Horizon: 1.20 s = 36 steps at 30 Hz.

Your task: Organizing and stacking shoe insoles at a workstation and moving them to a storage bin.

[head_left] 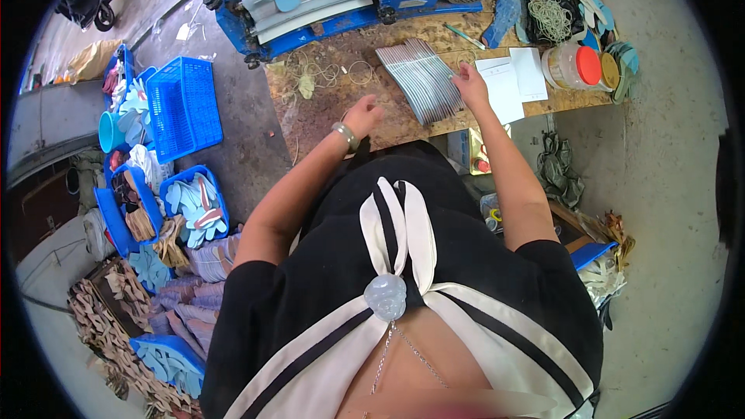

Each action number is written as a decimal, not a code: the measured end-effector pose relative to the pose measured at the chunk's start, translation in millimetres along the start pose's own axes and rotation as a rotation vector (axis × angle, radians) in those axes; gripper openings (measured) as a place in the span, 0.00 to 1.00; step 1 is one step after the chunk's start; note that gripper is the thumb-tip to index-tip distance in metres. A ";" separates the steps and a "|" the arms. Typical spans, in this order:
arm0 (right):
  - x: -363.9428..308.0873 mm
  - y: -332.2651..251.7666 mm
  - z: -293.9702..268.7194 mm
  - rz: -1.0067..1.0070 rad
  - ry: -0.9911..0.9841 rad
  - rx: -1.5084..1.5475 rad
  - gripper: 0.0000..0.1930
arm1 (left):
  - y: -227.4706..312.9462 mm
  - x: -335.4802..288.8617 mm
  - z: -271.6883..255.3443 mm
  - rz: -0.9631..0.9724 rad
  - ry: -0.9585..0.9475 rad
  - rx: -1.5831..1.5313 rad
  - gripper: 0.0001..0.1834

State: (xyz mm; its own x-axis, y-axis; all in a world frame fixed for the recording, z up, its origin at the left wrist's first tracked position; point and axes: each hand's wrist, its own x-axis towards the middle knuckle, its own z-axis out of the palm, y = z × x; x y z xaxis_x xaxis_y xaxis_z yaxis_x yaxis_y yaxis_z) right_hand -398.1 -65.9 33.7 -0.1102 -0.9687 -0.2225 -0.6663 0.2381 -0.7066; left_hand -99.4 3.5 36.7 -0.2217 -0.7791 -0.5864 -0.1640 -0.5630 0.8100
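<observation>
A fanned row of thin grey-and-silver strips [421, 81] lies on the worn wooden workbench [326, 112]. At its right edge is my right hand [470, 87], thumb and forefinger apart, with the fingertips at or just over the strips. My left hand [363, 116] hovers by the bench's near edge, left of the strips, with its fingers loosely bent and apart and nothing visible in it. A bracelet circles that wrist. White paper sheets [500, 89] lie just right of my right hand.
A blue roller machine [310, 4] stands along the bench's back. Rubber bands [361, 72] lie left of the strips, and a green pen [466, 36] behind them. A red-lidded jar [570, 67] stands at the right. Blue baskets [185, 109] with cut pieces crowd the floor at left.
</observation>
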 end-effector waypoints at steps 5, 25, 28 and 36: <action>38.5 15.2 9.9 0.036 -0.253 -0.006 0.30 | 45.2 40.0 45.2 -0.312 -0.032 -0.121 0.35; -54.8 -161.9 9.2 -0.727 -0.193 0.131 0.39 | 73.6 -98.8 -0.4 0.235 0.256 -0.701 0.41; -51.2 -160.7 16.9 -1.084 -0.208 0.010 0.41 | 48.3 -111.9 -13.0 0.487 0.161 -0.827 0.46; -47.2 -66.4 36.0 -0.954 -0.344 -0.437 0.19 | -74.6 -65.4 9.1 0.115 0.309 -0.239 0.26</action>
State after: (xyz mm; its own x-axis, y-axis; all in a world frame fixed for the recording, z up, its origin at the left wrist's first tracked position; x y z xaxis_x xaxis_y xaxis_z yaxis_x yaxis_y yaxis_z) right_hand -322.2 -33.4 67.0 0.7540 -0.6536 0.0647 -0.5791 -0.7081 -0.4039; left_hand -81.5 99.0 14.6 0.0797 -0.8662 -0.4932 0.0811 -0.4875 0.8693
